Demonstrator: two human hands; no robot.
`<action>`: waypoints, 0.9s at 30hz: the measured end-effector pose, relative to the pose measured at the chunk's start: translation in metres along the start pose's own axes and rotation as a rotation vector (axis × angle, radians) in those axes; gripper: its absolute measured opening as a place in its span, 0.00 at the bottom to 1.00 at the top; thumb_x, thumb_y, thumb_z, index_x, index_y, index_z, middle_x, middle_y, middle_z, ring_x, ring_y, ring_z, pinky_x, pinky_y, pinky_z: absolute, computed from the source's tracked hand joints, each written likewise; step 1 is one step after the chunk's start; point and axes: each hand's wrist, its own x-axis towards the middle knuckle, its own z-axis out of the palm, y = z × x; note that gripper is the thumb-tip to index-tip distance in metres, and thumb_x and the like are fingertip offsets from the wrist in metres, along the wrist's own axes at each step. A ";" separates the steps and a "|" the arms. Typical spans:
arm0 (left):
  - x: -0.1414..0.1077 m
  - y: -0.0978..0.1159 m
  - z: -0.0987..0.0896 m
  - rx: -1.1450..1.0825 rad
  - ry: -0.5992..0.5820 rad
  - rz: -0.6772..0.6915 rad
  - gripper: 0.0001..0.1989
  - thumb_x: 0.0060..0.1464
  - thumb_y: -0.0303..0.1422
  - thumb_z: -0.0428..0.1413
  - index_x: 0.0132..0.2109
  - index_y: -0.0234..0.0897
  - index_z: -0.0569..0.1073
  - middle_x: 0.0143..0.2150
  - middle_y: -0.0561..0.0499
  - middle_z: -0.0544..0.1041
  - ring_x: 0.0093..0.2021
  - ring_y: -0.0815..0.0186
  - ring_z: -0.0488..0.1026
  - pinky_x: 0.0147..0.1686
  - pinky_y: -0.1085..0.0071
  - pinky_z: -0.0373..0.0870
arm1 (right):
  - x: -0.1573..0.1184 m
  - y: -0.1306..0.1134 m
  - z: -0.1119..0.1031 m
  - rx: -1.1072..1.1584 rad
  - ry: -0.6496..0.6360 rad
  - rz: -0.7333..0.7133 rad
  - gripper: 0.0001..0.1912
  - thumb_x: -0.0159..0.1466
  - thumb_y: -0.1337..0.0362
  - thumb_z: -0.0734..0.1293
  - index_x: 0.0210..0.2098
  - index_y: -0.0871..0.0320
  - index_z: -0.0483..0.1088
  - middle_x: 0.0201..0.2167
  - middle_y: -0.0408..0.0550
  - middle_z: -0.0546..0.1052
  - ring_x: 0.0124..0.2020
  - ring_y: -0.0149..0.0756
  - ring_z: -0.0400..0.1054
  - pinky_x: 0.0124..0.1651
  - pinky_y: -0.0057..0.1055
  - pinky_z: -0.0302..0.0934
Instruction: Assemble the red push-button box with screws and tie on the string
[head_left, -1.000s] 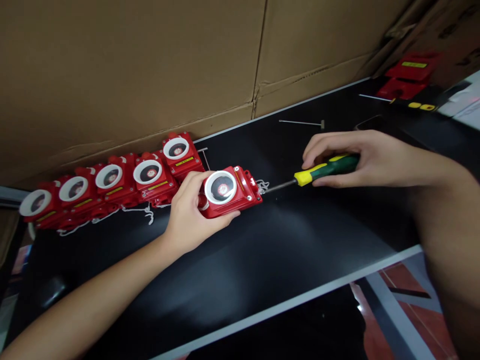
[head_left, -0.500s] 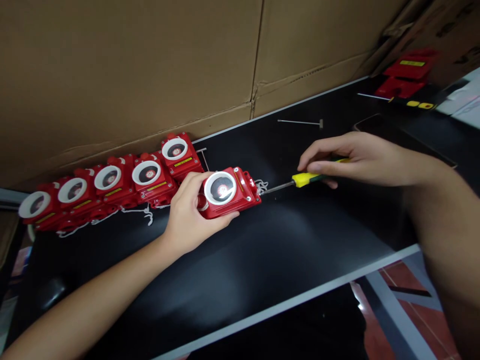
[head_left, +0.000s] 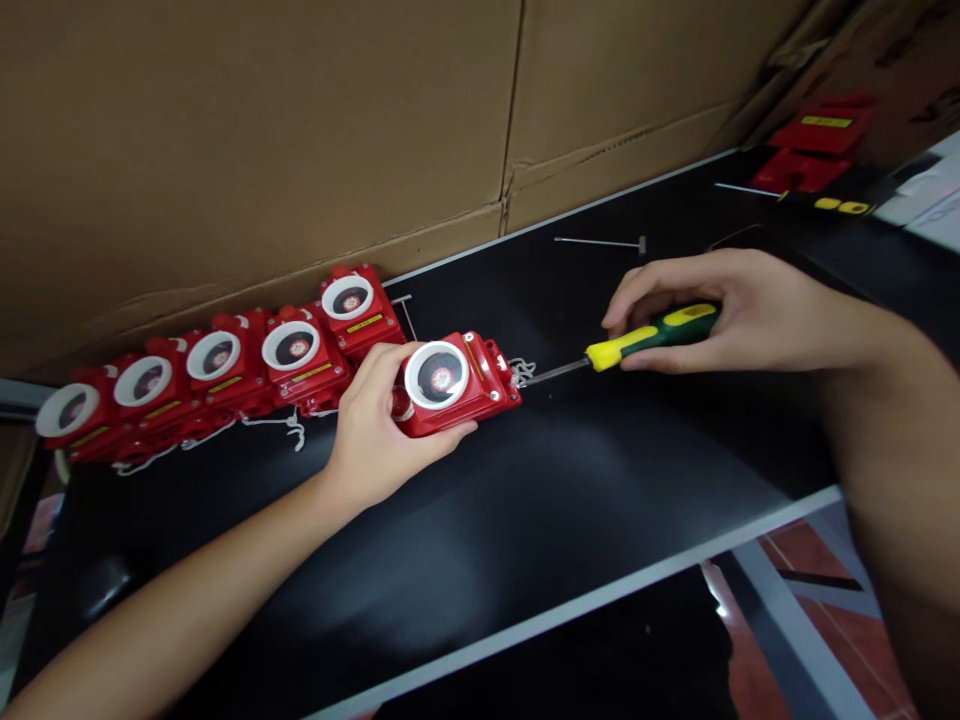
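My left hand [head_left: 379,425] is wrapped round a red box [head_left: 480,385] with a white-ringed round window, keeping it on the black table. White cord bunches at the box's right end. There the metal shaft of a yellow and green screwdriver [head_left: 652,335] meets the box; its exact tip contact is hard to make out. Loosely round the screwdriver's handle is my right hand [head_left: 697,310], thumb below it and fingers above.
Several similar red boxes [head_left: 217,360] stand in a row at left, by the cardboard [head_left: 262,130]. A thin T-handled rod [head_left: 600,243] lies behind my right hand. Farther right are another screwdriver [head_left: 825,204] and red parts [head_left: 817,140]. The table's front edge [head_left: 600,600] runs below.
My right hand has shifted and turned slightly on the screwdriver, so more of the handle shows. The left hand and the red box have barely moved.
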 end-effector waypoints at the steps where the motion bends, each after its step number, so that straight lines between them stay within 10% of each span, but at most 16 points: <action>1: 0.000 0.000 0.000 -0.001 0.002 0.000 0.31 0.53 0.41 0.78 0.60 0.41 0.76 0.56 0.47 0.83 0.53 0.55 0.82 0.54 0.60 0.81 | 0.000 -0.001 0.000 0.019 -0.001 0.015 0.20 0.61 0.46 0.85 0.44 0.49 0.83 0.40 0.47 0.85 0.40 0.42 0.82 0.44 0.40 0.77; 14: 0.000 0.001 -0.002 0.035 -0.021 -0.015 0.32 0.53 0.44 0.78 0.59 0.41 0.77 0.55 0.46 0.84 0.53 0.53 0.82 0.53 0.58 0.82 | -0.002 -0.007 0.002 0.150 -0.059 0.161 0.23 0.67 0.43 0.81 0.52 0.49 0.80 0.36 0.46 0.86 0.22 0.34 0.75 0.23 0.33 0.68; 21: 0.001 0.001 -0.002 0.050 -0.022 -0.064 0.32 0.53 0.48 0.77 0.59 0.42 0.77 0.55 0.45 0.84 0.53 0.51 0.82 0.53 0.55 0.82 | 0.003 -0.006 -0.003 -0.088 0.006 -0.216 0.13 0.63 0.55 0.84 0.43 0.50 0.85 0.45 0.50 0.85 0.45 0.42 0.80 0.46 0.37 0.75; 27: 0.001 0.002 -0.002 0.030 -0.029 -0.071 0.32 0.53 0.48 0.76 0.59 0.42 0.77 0.56 0.44 0.84 0.53 0.51 0.82 0.55 0.55 0.81 | -0.001 -0.012 0.001 0.059 0.075 -0.095 0.17 0.59 0.58 0.87 0.44 0.55 0.84 0.39 0.49 0.86 0.39 0.35 0.83 0.40 0.27 0.77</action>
